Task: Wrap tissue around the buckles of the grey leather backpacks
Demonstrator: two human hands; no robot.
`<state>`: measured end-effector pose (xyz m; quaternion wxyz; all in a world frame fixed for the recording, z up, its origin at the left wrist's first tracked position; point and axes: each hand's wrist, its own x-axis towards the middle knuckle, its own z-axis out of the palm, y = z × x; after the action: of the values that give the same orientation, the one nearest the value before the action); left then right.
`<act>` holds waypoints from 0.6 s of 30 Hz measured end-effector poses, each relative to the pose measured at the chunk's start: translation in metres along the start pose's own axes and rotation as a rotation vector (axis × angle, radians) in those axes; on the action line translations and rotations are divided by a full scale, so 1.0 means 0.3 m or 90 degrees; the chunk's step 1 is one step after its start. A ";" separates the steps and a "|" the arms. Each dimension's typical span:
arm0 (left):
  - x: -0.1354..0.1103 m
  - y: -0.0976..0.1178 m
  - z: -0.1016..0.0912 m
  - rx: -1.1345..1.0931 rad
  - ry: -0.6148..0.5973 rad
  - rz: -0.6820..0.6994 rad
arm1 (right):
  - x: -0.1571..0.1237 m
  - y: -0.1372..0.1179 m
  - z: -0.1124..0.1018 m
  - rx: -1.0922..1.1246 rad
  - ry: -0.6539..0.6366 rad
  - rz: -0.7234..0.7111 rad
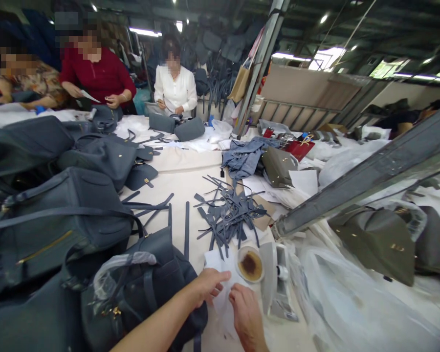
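My left hand hovers over white paper at the near side of the table, its thumb stretched out and apart from its bent fingers. My right hand is beside it, fingers curled together at the paper's right edge; what they pinch, if anything, is hidden. Just beyond my right hand stands a round tub with a yellow-brown substance and a dark patch inside. A dark blue-grey leather backpack lies against my left forearm. Farther off is a heap of dark straps with metal eyelets.
More dark bags crowd the left side. A grey metal beam slants across the right, past olive bags and clear plastic sheeting. A grey-white metal holder stands near the tub. Several people work across the table.
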<state>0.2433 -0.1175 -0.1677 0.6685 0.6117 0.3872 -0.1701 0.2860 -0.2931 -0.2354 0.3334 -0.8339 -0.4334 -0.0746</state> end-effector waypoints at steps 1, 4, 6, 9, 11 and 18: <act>-0.013 0.003 0.001 0.012 0.021 0.024 | 0.002 -0.002 0.003 -0.007 0.001 -0.011; -0.045 0.010 0.002 0.053 0.104 0.105 | 0.003 -0.007 0.011 -0.026 0.013 -0.017; -0.056 0.011 0.003 0.076 0.119 0.132 | 0.000 -0.013 0.013 -0.027 0.016 -0.014; -0.055 0.011 0.005 0.086 0.115 0.145 | -0.012 -0.026 0.016 -0.016 0.007 -0.018; -0.048 0.015 0.004 0.065 0.134 0.158 | -0.025 -0.029 0.022 0.007 0.012 0.010; -0.139 0.090 -0.035 -0.173 0.143 0.205 | -0.091 0.052 0.070 0.367 -0.013 0.456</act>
<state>0.2320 -0.1126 -0.1184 0.7159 0.5848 0.3764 0.0616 0.2777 -0.3046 -0.2705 0.5523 -0.8051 -0.1244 0.1771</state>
